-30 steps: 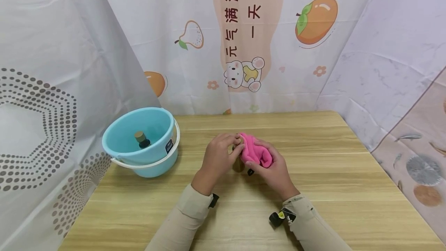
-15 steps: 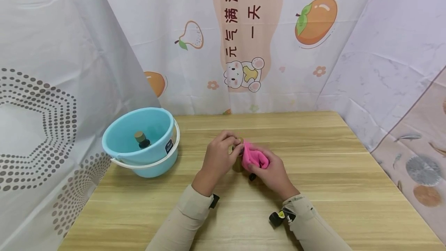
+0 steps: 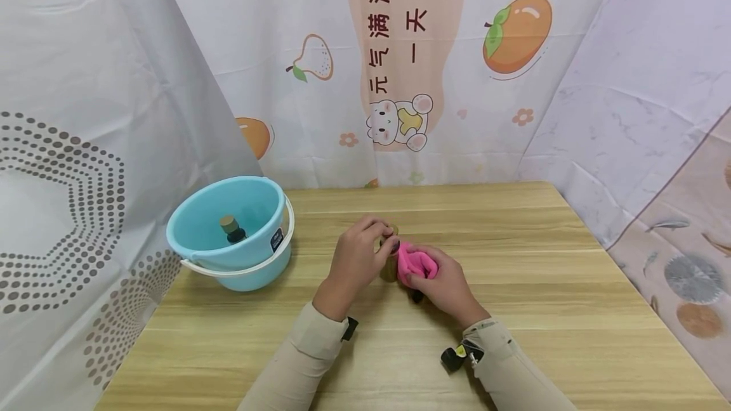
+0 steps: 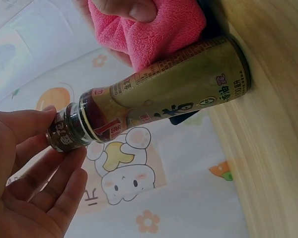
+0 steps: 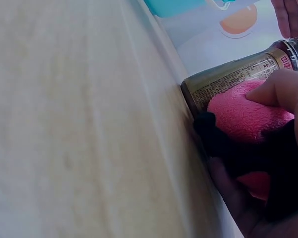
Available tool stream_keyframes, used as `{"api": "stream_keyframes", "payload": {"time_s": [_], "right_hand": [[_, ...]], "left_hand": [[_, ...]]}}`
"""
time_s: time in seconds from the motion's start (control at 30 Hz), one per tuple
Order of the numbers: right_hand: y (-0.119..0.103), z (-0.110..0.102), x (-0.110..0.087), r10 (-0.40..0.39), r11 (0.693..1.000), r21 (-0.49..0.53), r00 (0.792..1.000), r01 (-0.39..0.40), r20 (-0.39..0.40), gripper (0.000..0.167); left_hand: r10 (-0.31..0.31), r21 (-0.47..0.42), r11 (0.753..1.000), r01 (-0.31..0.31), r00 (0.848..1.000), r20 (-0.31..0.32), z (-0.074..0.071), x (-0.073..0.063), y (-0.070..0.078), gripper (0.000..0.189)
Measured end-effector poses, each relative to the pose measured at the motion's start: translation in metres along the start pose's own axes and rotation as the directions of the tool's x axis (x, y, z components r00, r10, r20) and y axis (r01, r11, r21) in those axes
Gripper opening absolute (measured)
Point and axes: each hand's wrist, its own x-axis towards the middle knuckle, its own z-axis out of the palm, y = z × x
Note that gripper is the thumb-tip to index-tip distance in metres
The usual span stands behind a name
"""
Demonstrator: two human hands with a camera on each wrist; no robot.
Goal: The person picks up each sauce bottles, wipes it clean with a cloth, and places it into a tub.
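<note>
A sesame oil bottle with a gold-green label stands upright on the wooden table. My left hand pinches its dark cap between thumb and fingers. In my right hand is a bunched pink cloth, held against the side of the bottle's body. The thumb presses on the cloth, while the other fingers are partly hidden behind it. Beneath that hand, close to the table, a small black piece shows. From the head view, the hands and cloth cover much of the bottle.
A light blue bucket with a white handle stands at the left of the table. Inside it is a dark bottle with a tan cap. Printed curtains hang behind the table and at both sides.
My right hand has moved the pink cloth down the bottle from near its neck to its body, uncovering the top. The left hand keeps its grip on the cap.
</note>
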Motion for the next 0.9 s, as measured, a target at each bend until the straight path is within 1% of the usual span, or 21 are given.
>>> {"api": "stream_keyframes", "payload": {"time_s": [0.17,0.33,0.43,0.57,0.7,0.8,0.9], "right_hand": [[-0.002,-0.001,-0.001,0.008,1.000,-0.007,1.000,-0.008,-0.009,0.051],[-0.003,-0.002,-0.002,-0.017,1.000,-0.003,0.999,0.017,-0.045,0.049],[-0.004,-0.003,-0.002,-0.036,0.999,0.027,0.998,0.037,-0.056,0.049],[-0.006,-0.004,-0.002,-0.092,0.990,0.101,0.993,0.099,-0.072,0.049],[-0.007,-0.005,-0.001,-0.184,0.966,0.160,0.977,0.201,-0.111,0.050],[-0.020,-0.007,-0.005,-0.234,0.949,0.183,0.962,0.258,-0.142,0.049],[-0.036,-0.010,-0.011,-0.252,0.933,0.217,0.953,0.285,-0.169,0.049]], "left_hand": [[0.021,0.041,0.999,-0.020,1.000,-0.017,0.000,0.000,0.001,0.007],[0.041,0.076,0.996,-0.037,0.998,-0.052,0.002,0.001,0.001,0.007],[0.053,0.089,0.995,-0.047,0.996,-0.068,0.003,0.001,0.002,0.005],[0.074,0.118,0.991,-0.064,0.994,-0.081,0.003,0.001,0.002,0.003],[0.087,0.144,0.987,-0.077,0.994,-0.068,0.002,0.001,0.003,0.005],[0.086,0.146,0.986,-0.077,0.995,-0.055,0.001,0.001,0.003,0.006],[0.089,0.146,0.986,-0.081,0.995,-0.052,0.001,0.001,0.003,0.007]]}}
